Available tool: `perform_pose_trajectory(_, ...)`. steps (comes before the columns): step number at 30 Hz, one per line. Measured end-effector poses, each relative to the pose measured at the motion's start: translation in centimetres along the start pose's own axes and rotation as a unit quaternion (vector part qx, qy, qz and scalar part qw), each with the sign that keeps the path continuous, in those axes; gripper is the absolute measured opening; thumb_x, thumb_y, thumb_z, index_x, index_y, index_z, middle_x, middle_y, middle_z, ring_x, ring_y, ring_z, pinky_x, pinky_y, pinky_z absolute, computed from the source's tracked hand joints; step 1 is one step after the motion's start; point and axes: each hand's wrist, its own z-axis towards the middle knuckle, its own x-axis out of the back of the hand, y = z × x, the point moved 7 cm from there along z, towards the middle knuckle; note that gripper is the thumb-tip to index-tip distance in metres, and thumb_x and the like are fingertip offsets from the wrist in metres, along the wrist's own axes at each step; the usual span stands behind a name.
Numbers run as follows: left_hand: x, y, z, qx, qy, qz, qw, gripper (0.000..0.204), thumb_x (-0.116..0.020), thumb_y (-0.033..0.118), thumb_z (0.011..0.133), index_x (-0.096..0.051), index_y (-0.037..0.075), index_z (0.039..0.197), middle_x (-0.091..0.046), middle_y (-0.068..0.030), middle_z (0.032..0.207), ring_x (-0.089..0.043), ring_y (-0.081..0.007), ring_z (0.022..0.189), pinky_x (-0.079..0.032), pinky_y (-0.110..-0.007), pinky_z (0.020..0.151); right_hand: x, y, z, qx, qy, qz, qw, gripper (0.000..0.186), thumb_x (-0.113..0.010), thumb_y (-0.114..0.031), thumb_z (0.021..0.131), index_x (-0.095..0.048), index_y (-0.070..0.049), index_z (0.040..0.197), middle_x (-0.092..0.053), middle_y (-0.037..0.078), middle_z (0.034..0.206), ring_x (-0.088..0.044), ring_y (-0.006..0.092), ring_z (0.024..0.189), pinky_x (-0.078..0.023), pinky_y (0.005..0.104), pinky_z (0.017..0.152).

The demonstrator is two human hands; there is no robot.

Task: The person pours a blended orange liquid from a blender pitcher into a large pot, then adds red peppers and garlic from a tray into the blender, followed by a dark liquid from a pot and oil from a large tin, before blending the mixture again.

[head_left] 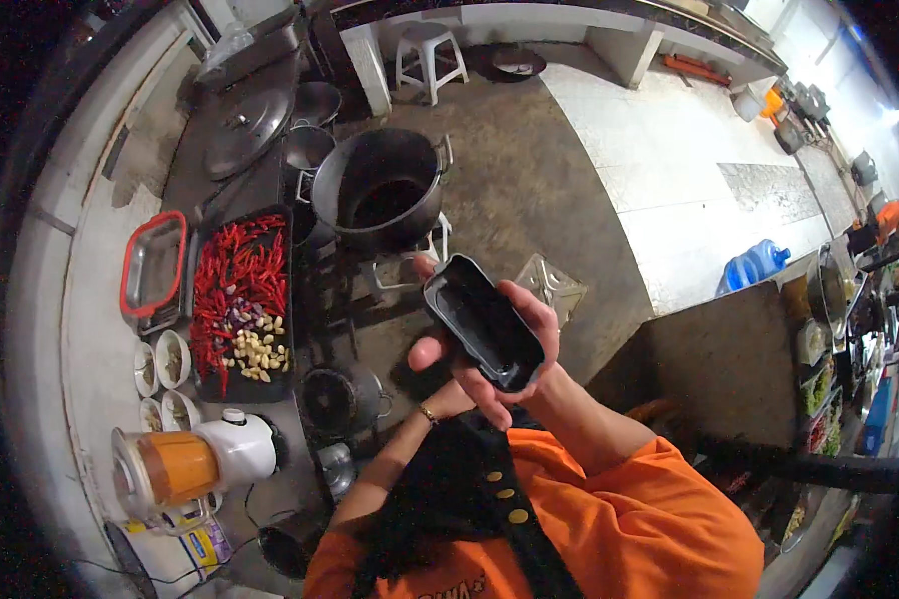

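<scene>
My right hand grips a small black rectangular container with rounded corners, its hollow side facing up, in the middle of the view. My left hand is beneath it, largely hidden, so I cannot tell whether it grips it too. Just beyond, a large dark pot stands by the stove. To the left, a black tray holds red chillies, peeled garlic and some purple shallots.
A blender with orange liquid, small bowls and a red-rimmed box line the left counter. A square tin stands beyond my hands. Right are a water jug and crowded shelving; a stool stands at the back.
</scene>
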Motion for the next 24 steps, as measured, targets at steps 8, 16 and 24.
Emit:
perform_pose_trajectory(8, 0.6, -4.1, -1.3, 0.046, -0.052, 0.106, 0.992, 0.034, -0.06, 0.031, 0.085, -0.061, 0.002, 0.102, -0.062, -0.014, 0.1, -0.058, -0.0223, 0.095, -0.045, -0.035, 0.082, 1.0, 1.6, -1.4, -0.059, 0.018, -0.097, 0.993, 0.078, -0.051, -0.032, 0.084, -0.004, -0.015, 0.144, -0.047, 0.034, 0.114, -0.063, 0.0362, 0.07, -0.054, 0.0438, 0.05)
perform_pose_trajectory(16, -3.5, 5.0, 0.4, -0.005, -0.205, 0.079, 0.976, 0.033, -0.056, 0.032, 0.089, -0.059, 0.0, 0.093, -0.061, -0.0129, 0.085, -0.054, -0.0152, 0.077, -0.045, -0.032, 0.072, 20.2, -8.5, -21.2, -0.419, 0.521, -0.661, 0.342, 0.054, -0.061, -0.033, 0.077, -0.046, -0.015, 0.126, -0.062, 0.011, 0.104, -0.062, 0.0237, 0.078, -0.052, 0.0392, 0.058)
perform_pose_trajectory(24, -5.9, 10.0, -0.2, 0.023, -0.33, 0.009, 0.944, 0.025, -0.058, 0.027, 0.089, -0.053, 0.005, 0.078, -0.042, 0.0058, 0.07, -0.038, -0.0045, 0.067, -0.035, -0.023, 0.058, 20.8, -5.4, -31.7, -0.698, 0.43, -0.414, 0.396, 0.021, -0.06, -0.026, 0.072, -0.058, -0.014, 0.089, -0.059, 0.004, 0.071, -0.051, 0.0175, 0.051, -0.039, 0.0341, 0.042)
